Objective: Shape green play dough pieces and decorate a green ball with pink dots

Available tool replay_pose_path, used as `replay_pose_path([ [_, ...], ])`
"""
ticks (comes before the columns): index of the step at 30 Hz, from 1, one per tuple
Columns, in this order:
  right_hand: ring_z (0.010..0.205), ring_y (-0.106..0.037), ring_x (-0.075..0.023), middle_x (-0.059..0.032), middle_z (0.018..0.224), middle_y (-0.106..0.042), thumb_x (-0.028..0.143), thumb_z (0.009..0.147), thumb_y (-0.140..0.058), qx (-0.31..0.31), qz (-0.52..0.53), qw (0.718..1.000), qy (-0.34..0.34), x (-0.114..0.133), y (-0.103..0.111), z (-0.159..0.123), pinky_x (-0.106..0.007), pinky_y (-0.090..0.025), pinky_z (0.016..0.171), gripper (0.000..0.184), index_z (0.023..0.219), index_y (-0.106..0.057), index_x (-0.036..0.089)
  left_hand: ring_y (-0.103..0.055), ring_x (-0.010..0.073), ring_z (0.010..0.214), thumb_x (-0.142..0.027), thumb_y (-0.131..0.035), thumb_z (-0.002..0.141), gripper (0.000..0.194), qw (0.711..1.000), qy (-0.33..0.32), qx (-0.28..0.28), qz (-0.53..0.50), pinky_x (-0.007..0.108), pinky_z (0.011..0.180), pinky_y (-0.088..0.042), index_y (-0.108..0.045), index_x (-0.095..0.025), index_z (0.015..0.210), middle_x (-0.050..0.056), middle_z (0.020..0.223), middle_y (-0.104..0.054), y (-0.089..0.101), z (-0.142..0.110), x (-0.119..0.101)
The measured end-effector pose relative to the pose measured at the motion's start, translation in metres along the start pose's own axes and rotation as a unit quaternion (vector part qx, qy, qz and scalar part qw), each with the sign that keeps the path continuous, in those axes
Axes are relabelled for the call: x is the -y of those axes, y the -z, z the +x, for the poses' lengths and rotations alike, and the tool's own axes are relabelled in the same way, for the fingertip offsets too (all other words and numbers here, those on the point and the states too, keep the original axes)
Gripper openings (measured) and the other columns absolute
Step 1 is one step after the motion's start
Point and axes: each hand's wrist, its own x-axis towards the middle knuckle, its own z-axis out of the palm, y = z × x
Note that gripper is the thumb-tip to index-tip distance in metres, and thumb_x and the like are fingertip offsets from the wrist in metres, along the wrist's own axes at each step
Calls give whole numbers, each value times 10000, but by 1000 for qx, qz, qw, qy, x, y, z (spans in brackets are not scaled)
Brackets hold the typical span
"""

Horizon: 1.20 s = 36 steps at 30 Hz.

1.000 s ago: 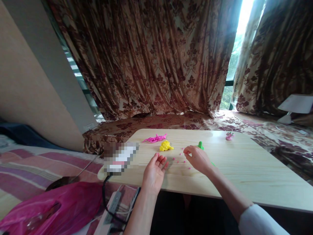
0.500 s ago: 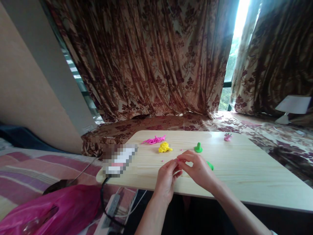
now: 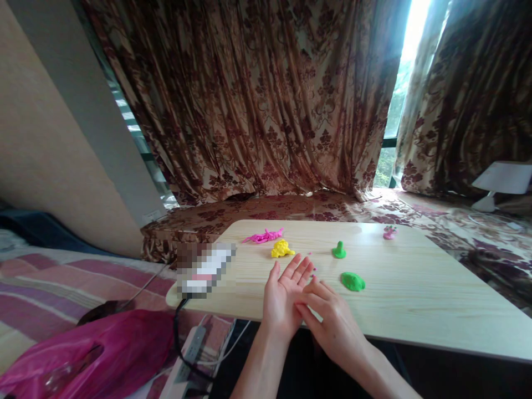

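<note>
My left hand (image 3: 286, 293) lies palm up and open over the near edge of the light wooden table (image 3: 415, 299). My right hand (image 3: 328, 316) rests with flat fingers across that palm; whatever sits between them is hidden. Just beyond the fingertips lie tiny pink clay crumbs (image 3: 312, 269). A flat green clay blob (image 3: 353, 281) sits right of the hands, with a small green clay cone (image 3: 339, 250) behind it. A yellow clay lump (image 3: 282, 249) and pink clay strands (image 3: 263, 236) lie farther back on the left. A small pink clay piece (image 3: 389, 233) is at the far right.
A blurred-out object (image 3: 204, 268) lies on the table's left end. A pink plastic bag (image 3: 95, 349) and a power strip with cables (image 3: 192, 349) are below left. Patterned curtains (image 3: 257, 100) hang behind. A white lamp (image 3: 501, 183) stands at the right.
My right hand drew back from the crumbs near the green clay, met the left hand, and now lies flat across the opened left palm. The green blob is uncovered.
</note>
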Motion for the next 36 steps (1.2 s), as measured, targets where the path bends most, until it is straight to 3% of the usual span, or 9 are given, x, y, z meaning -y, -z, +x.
replay_pose_path([
  [4, 852, -495, -207, -61, 944, -565, 82, 817, -445, 24, -22, 999, 21, 8, -4, -12, -357, -436, 749, 292, 980, -627, 242, -444, 249, 1201, -422, -395, 845, 428, 999, -21, 27, -23, 448, 976, -371, -545, -163, 1151, 138, 1300, -480, -1, -3, -3],
  [8, 911, -471, -244, -82, 1027, -532, 40, 758, -438, 22, -69, 997, 24, 7, -1, -14, -407, -428, 765, 494, 1180, -542, 275, -405, 246, 1235, -446, -381, 843, 462, 998, -35, 42, -18, 449, 1001, -341, -520, -165, 1181, 137, 1330, -449, -2, -4, -3],
  [15, 912, -461, -246, -89, 1047, -527, 73, 786, -422, 39, -64, 996, 44, 12, -2, -20, -396, -415, 745, 508, 1254, -481, 264, -382, 229, 1252, -429, -365, 851, 426, 998, -42, 35, -34, 473, 1020, -298, -521, -195, 1171, 110, 1338, -446, -1, -2, -8],
  [20, 919, -451, -252, -91, 1026, -528, 39, 767, -409, 6, -91, 996, 20, 8, -6, -19, -416, -396, 768, 529, 1229, -509, 277, -382, 236, 1251, -432, -375, 847, 442, 998, -37, 37, -27, 467, 1016, -306, -524, -176, 1174, 123, 1339, -442, 0, -3, -5],
  [26, 909, -455, -245, -94, 1039, -529, 64, 762, -439, 35, -57, 997, 41, 13, -10, -25, -400, -403, 764, 540, 1277, -456, 227, -420, 236, 1224, -401, -373, 851, 389, 998, -38, 14, -40, 488, 995, -328, -551, -195, 1130, 128, 1289, -491, -1, -2, -11],
  [30, 927, -451, -248, -86, 1044, -524, 35, 758, -422, 9, -89, 996, 17, 9, -12, -22, -413, -393, 779, 544, 1245, -492, 268, -428, 245, 1216, -395, -379, 849, 387, 999, -40, -6, -35, 491, 980, -344, -551, -191, 1129, 136, 1276, -501, -3, -4, -11],
  [36, 930, -443, -252, -109, 1076, -514, 53, 770, -423, 33, -76, 996, 31, 9, -15, -29, -413, -395, 784, 567, 1315, -408, 208, -428, 245, 1216, -383, -347, 861, 368, 997, -41, 15, -67, 526, 972, -331, -562, -203, 1099, 126, 1269, -511, 2, 0, -15],
])
